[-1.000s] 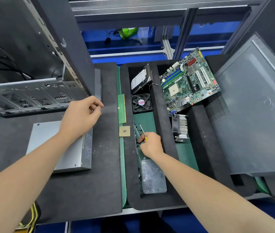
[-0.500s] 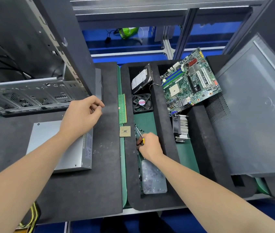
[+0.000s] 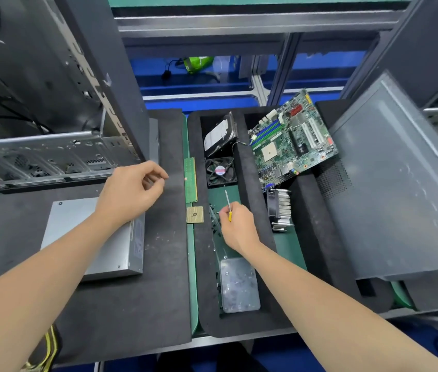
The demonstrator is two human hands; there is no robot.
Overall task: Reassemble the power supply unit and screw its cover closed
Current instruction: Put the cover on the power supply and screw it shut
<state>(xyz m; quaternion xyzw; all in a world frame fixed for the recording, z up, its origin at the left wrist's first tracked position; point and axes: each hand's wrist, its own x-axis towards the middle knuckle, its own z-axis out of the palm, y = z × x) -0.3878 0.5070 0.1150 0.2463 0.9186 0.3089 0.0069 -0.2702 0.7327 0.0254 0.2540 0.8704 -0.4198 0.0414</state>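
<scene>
Black foam matting (image 3: 132, 304) covers the near-left part of the bench, and the power supply unit (image 3: 73, 213) lies flat on it, a closed silver sheet-metal box with its labelled side facing right. I judge it heavy for its size, rigid and smooth-skinned, so I would hold it by the two long side walls rather than the flat lid. The thin cover could flex or slip under a driver if nothing braces it. The foam should keep it from sliding.

My left hand (image 3: 129, 191) hovers over its far-right corner, fingers curled with the thumb meeting the fingertips. I cannot tell whether a screw sits in that pinch. My right hand (image 3: 236, 226) grasps a small yellow-handled screwdriver (image 3: 228, 208), shaft pointing away, over the green-floored slot of the foam tray (image 3: 252, 183) to the right. A clear plastic box (image 3: 239, 285) lies nearer in that slot.

Between the two mats sit a CPU (image 3: 195, 214) and a RAM stick (image 3: 191, 181). Farther off are a fan (image 3: 220, 171), a hard drive (image 3: 219, 136), a motherboard (image 3: 290, 140) and a heatsink (image 3: 279, 208). An open computer case (image 3: 38, 157) stands far left, and a grey side panel (image 3: 400, 183) leans at right.
</scene>
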